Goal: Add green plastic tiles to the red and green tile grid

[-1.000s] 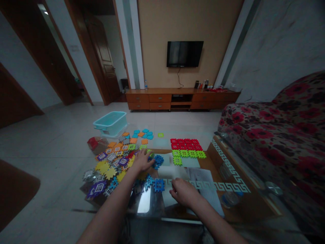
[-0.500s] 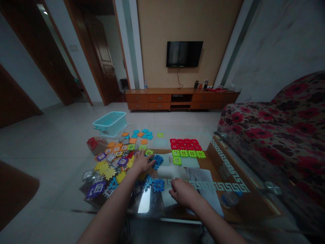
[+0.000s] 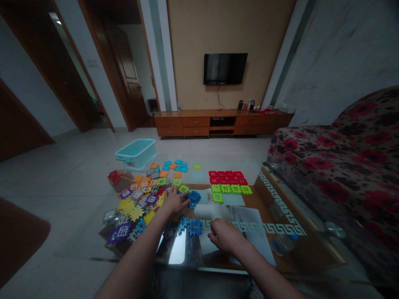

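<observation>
My left hand (image 3: 173,202) lies spread over a heap of interlocking plastic waffle tiles (image 3: 140,203), its fingertips against a cluster of blue tiles (image 3: 194,198). My right hand (image 3: 226,236) rests on the glass coffee table (image 3: 179,253) with its fingers curled and partly hidden. Nearest to it are a white roll (image 3: 209,211) and a loose blue tile (image 3: 195,227). Sheets of paper (image 3: 251,232) lie to its right. Beyond the hands, joined red tiles (image 3: 228,177) and green tiles (image 3: 229,189) lie in flat groups.
A turquoise plastic tub (image 3: 136,153) and a cardboard box (image 3: 120,180) stand on the tiled floor beyond the heap. A floral sofa (image 3: 318,166) runs along the right. A low wooden cabinet (image 3: 222,123) stands under a wall-mounted television (image 3: 225,68).
The whole view has shifted slightly as my head moved. Both hands stay nearly where they were, and no tile has visibly been lifted.
</observation>
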